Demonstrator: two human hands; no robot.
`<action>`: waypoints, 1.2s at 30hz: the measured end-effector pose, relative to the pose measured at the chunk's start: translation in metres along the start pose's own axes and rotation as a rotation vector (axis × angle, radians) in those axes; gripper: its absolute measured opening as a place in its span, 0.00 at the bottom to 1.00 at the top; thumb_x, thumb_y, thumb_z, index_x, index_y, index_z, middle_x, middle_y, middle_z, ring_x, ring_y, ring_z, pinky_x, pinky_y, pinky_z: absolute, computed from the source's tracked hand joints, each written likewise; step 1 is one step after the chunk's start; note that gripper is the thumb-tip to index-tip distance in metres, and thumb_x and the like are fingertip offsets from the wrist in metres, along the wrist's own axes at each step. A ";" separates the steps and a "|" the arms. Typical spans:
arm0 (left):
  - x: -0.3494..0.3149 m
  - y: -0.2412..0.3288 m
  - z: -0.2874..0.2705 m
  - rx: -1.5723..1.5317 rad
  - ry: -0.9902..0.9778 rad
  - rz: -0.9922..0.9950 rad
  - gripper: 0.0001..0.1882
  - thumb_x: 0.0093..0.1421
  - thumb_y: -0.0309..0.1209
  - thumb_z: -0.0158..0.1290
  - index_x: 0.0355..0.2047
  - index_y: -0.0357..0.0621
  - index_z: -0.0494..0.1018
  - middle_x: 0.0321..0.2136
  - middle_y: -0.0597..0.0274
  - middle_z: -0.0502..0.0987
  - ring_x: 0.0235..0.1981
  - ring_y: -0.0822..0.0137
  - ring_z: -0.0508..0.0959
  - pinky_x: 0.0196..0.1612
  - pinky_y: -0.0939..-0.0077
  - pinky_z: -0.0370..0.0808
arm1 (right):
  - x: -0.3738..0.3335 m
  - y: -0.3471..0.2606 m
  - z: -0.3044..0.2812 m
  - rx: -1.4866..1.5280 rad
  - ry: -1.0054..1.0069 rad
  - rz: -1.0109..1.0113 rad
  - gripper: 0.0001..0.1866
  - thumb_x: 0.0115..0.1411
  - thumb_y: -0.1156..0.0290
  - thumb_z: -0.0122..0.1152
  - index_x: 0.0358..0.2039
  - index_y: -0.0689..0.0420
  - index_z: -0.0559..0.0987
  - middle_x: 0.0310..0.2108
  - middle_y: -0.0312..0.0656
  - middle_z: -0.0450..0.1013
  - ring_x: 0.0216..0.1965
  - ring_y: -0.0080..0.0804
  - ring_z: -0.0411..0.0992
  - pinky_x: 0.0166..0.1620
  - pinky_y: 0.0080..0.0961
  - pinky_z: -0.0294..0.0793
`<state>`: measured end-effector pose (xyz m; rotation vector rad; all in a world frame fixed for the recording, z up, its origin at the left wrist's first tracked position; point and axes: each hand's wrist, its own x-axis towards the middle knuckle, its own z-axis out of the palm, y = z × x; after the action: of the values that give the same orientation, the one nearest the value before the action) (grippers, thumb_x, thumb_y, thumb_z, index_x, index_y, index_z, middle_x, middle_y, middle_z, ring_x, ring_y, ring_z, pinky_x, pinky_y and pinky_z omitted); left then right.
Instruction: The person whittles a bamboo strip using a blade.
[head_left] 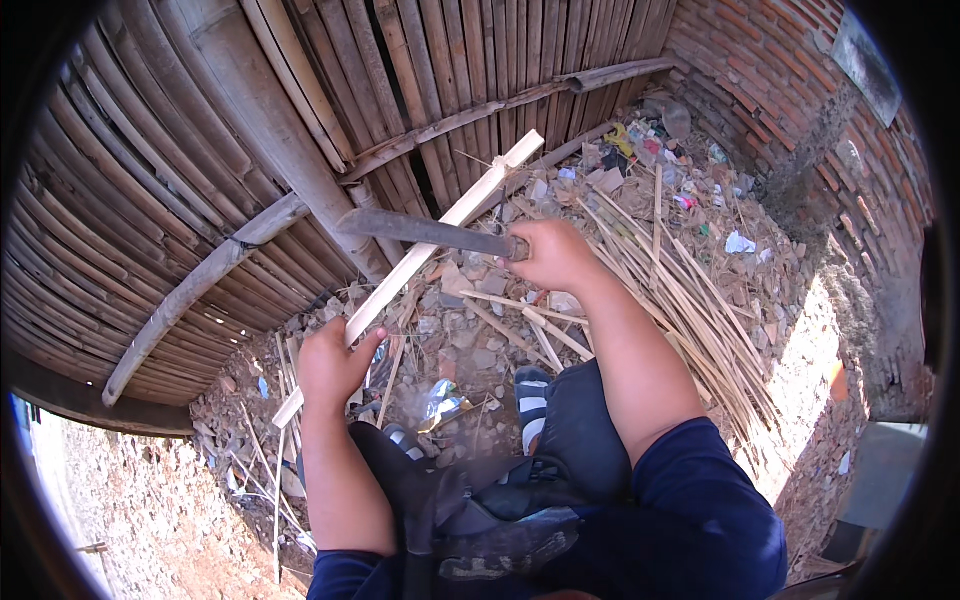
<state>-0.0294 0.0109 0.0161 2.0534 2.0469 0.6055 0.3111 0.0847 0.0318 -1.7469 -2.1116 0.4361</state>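
My left hand (332, 362) is closed around the lower part of a long pale split bamboo strip (393, 287), which slants up and away to the right. Near its far end the strip has a rough, splintered node. My right hand (552, 254) grips the handle of a machete (405, 229), its dark blade pointing left. From this view the blade crosses over the strip's middle; whether the two touch, I cannot tell.
Cut bamboo strips (670, 300) lie heaped on the rubble at right. A bamboo slat wall (210, 190) with round poles rises at left and ahead; a brick wall (770, 70) stands far right. Litter and a shiny wrapper (443, 405) lie near my sandalled feet.
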 end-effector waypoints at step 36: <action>0.003 -0.002 0.012 -0.034 -0.012 -0.027 0.20 0.60 0.45 0.60 0.26 0.38 0.77 0.24 0.41 0.80 0.29 0.39 0.81 0.36 0.47 0.77 | 0.008 0.018 -0.006 0.147 0.153 0.245 0.23 0.56 0.56 0.71 0.46 0.58 0.82 0.38 0.55 0.81 0.43 0.52 0.80 0.48 0.45 0.78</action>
<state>-0.0263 0.0160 0.0055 2.0021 2.0405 0.6178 0.3277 0.0957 0.0294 -1.8941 -1.7245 0.4933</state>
